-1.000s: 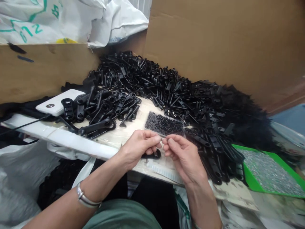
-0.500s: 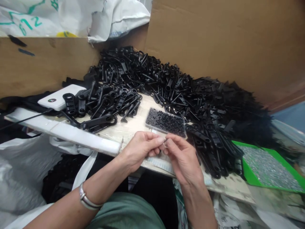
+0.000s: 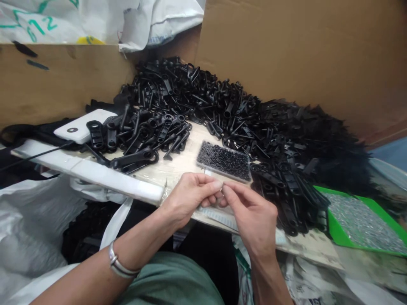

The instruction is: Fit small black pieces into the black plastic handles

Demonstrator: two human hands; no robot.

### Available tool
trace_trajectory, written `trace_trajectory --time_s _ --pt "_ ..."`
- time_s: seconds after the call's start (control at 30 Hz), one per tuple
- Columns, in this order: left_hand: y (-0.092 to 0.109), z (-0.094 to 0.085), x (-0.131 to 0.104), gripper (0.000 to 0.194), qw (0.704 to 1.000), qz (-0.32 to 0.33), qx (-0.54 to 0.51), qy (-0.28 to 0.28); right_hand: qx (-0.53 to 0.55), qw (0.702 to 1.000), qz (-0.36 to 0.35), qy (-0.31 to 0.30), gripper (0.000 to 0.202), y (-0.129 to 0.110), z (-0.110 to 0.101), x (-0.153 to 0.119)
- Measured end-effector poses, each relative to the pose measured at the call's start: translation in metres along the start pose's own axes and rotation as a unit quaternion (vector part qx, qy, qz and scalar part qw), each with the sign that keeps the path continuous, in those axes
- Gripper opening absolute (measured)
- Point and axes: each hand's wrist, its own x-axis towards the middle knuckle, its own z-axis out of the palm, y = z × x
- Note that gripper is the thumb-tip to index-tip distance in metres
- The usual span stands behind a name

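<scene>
Just in front of a clear plastic box (image 3: 223, 173), on the side nearest the person, the left hand (image 3: 190, 195) and right hand (image 3: 252, 212) meet with thumbs and forefingers closed, both pinching a tiny piece (image 3: 221, 189) with a faint metallic glint; it is mostly covered by the fingertips, so its full shape cannot be told. The box is shallow, rectangular and thin-walled, filled with a grainy layer of small black parts (image 3: 224, 160). It sits on a pale, smooth tabletop (image 3: 186, 154). Behind the box rises a tangled heap of black plastic levers (image 3: 193, 91), slim-stemmed, some with ringed ends. Left of it lies a looser cluster of black arms (image 3: 136, 159) with round holes and ribbed, hollow bodies, and farther left a glossy white slab-shaped device (image 3: 84, 123) with rounded corners. Close on the box's right are long, flat black arms (image 3: 289, 190); well beyond them stands a bright green tray (image 3: 338, 233) full of slender, shiny silvery pins (image 3: 365, 220). Farthest behind the box stands a broad, matte brown cardboard panel (image 3: 302, 55), with a wrinkled white woven sack (image 3: 95, 21) to the rear left.
</scene>
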Motion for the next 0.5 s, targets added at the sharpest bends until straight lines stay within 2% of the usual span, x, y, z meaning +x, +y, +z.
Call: trace_trajectory --time_s 0.17,0.33,0.4,0.5 --pt "-0.001 0.001 0.0 0.021 1.0 0.01 0.012 0.01 -0.088 0.992 -0.094 -0.005 0.011 0.003 -0.003 -0.002" --pt "0.001 0.0 0.001 0.019 0.999 0.009 0.037 0.037 -0.166 0.967 -0.19 -0.019 0.009 0.005 -0.002 0.006" --pt "0.004 -0.001 0.0 0.02 0.997 0.013 0.066 0.028 -0.153 0.972 -0.177 -0.019 0.006 0.003 -0.002 0.009" --pt "0.011 -0.007 -0.003 0.021 0.984 0.047 0.174 -0.001 -0.076 0.993 -0.088 -0.031 0.005 0.003 -0.004 0.013"
